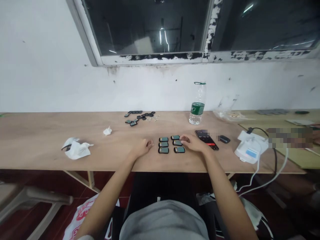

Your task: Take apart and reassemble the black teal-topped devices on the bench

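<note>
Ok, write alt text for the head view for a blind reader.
Six black-edged, grey-green pieces lie in two columns of three on a wooden table, between a person's left hand and right hand. A smartphone lies right of the right hand; farther back are a green-labelled water bottle and a cluster of similar pieces.

forearms (110, 187) extended forward | left hand (145, 147) half-curled | right hand (192, 142) loosely parted, turned inward
</note>
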{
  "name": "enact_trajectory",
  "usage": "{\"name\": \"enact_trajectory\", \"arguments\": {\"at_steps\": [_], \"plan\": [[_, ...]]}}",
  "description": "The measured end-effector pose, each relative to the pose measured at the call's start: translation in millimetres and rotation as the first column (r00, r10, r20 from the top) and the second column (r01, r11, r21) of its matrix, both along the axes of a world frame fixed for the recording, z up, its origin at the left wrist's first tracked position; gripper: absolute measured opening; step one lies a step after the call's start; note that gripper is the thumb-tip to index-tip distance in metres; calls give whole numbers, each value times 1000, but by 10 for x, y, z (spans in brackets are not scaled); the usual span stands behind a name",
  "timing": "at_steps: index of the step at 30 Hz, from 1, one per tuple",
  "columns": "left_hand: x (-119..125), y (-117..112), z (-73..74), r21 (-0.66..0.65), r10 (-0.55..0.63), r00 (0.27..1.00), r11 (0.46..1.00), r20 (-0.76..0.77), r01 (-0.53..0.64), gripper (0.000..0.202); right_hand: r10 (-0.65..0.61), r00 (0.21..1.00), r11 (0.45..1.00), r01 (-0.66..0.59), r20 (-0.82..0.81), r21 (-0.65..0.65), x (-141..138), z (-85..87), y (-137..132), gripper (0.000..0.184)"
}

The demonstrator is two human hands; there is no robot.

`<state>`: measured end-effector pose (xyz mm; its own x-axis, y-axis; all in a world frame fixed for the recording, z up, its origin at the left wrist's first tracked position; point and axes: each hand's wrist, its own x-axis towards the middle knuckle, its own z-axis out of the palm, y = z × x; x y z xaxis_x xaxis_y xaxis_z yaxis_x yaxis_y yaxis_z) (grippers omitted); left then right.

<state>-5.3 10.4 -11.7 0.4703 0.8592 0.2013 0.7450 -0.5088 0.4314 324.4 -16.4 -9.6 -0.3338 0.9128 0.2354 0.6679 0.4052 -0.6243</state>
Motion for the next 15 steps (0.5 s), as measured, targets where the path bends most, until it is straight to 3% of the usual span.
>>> {"name": "enact_trajectory", "arguments": {"at_steps": [15], "plan": [[-16, 28, -37, -23, -37, 999, 999, 34, 38, 25, -13, 998, 999, 10, -54, -51, -21, -85, 62, 30]]}}
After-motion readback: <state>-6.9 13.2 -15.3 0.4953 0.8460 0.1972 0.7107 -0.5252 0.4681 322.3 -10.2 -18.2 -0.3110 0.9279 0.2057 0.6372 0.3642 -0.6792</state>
